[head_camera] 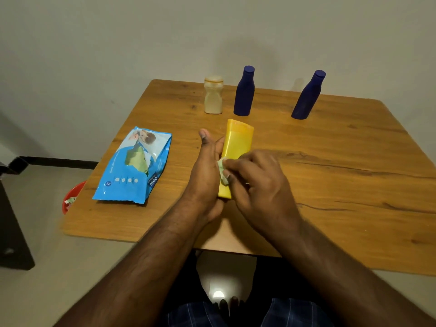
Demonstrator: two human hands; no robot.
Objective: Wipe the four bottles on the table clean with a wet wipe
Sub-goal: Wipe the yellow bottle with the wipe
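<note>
A yellow bottle (237, 142) is held above the middle of the wooden table (342, 175), its length pointing away from me. My left hand (206, 175) grips it from the left side, thumb up. My right hand (257, 182) presses a crumpled pale wet wipe (223, 169) against the bottle's near half. At the back of the table stand a small cream bottle (213, 95), a dark blue bottle (244, 92) beside it, and a second dark blue bottle (308, 96) further right.
A blue wet-wipe pack (134, 166) lies on the table's left part, its flap open. A red bowl (72, 197) with scraps sits on the floor past the left edge. A dark piece of furniture (11, 223) stands at far left.
</note>
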